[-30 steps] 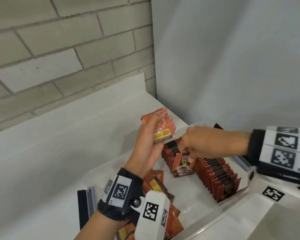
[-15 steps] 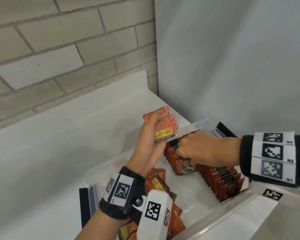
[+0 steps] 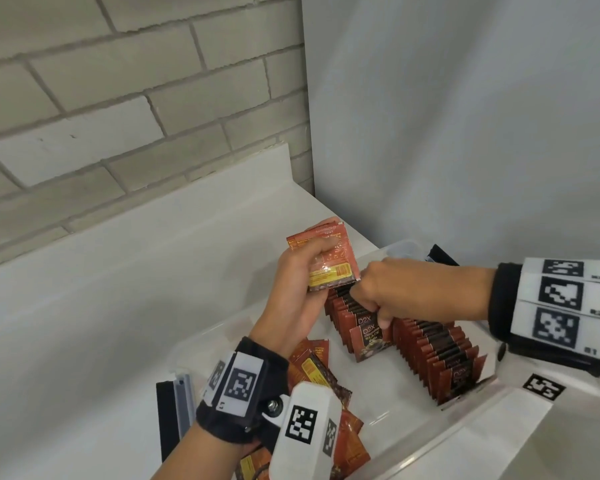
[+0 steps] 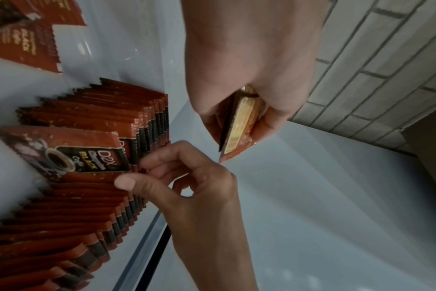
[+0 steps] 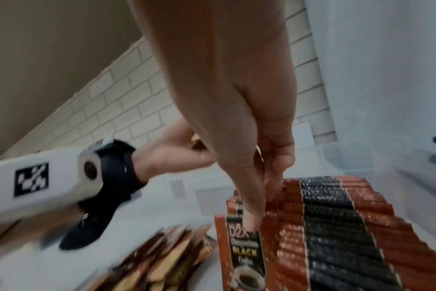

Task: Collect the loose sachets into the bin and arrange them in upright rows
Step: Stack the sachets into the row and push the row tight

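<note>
Currently L hand (image 3: 293, 292) is gripping a small sachet stack (image 3: 326, 259) above bin (image 3: 440, 445); R hand (image 3: 395, 292) fingers are pinching a sachet (image 5: 242, 248) in upright row (image 3: 440, 351); count hidden.

Soft even light, wrist views dimmer — blurred, edge-warped

Readable print: "D2X" and "BLACK", with "Coffee" in script under it, on the front sachet (image 5: 244, 250) of the upright row, at 6 o'clock in the right wrist view. Same "D2X … BLACK" face (image 4: 87, 159) at 9 o'clock in the left wrist view. Loose sachet (image 4: 25, 47) at 10 o'clock: "BLACK". Wrist bands carry square code markers (image 3: 561, 292), with small digits too blurred to read.
</note>
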The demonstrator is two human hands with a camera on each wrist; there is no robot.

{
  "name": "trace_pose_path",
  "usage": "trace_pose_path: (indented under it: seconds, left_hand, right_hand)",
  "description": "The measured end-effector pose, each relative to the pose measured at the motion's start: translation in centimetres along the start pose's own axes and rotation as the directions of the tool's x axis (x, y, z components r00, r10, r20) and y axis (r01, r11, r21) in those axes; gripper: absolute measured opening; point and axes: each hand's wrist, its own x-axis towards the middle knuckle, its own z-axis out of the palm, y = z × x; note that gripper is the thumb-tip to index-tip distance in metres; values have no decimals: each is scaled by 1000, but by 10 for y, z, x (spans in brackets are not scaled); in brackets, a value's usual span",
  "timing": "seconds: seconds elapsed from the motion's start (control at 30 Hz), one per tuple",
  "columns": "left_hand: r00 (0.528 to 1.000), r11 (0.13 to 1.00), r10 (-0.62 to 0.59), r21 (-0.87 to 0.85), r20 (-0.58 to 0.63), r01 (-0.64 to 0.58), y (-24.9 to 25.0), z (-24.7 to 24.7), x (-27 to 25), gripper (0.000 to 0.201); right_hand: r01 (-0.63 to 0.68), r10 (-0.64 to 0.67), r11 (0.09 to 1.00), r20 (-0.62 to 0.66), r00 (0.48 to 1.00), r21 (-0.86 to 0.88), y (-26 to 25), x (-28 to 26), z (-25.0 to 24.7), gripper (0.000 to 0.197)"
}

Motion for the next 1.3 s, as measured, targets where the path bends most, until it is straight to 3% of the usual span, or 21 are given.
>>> trace_pose_path:
  seconds: [0.13,0.23,0.4,0.5,0.73,0.87,0.93,1.07,1.23,1.3]
  left_hand:
    - [999,998,26,63,32,-28,1,0,-1,12]
    - [998,996,29,87,57,-33,1,1,-2,22]
    - [992,992,22,124,123,-37,-1,3,-4,33]
    - [988,989,10,142,156,-33,-3,4,-4,39]
    - [986,989,-36,147,165,11,-3,6,-6,40]
    - [978,988,-135,100,160,120,-1,4,-6,68]
    - [970,983,-181,71,160,172,0,2,-3,71]
    - [937,956,-274,163,218,242,-2,4,-4,59]
    - [891,899,-358,360,279,249,-3,5,-8,38]
    - [886,888,-360,398,292,229,-5,2,-8,34]
  right_hand:
    - [-133,137,968,-1,991,213,12,-15,-10,22]
    - [-200,206,868,36,978,455,21,-32,-19,30]
    - [-71,301,464,-82,950,883,19,-47,-16,32]
    - [-7,353,343,-122,928,939,15,-49,-8,31]
    - [124,436,234,-219,873,964,7,-52,9,18]
    - [264,483,248,-355,800,932,0,-57,11,5]
    - [325,511,287,-431,744,901,-3,-60,11,4]
    - [411,492,408,-576,653,815,-5,-64,17,16]
    - [349,421,585,-642,641,732,-4,-66,30,16]
    - [332,414,608,-645,642,721,-3,-67,32,17]
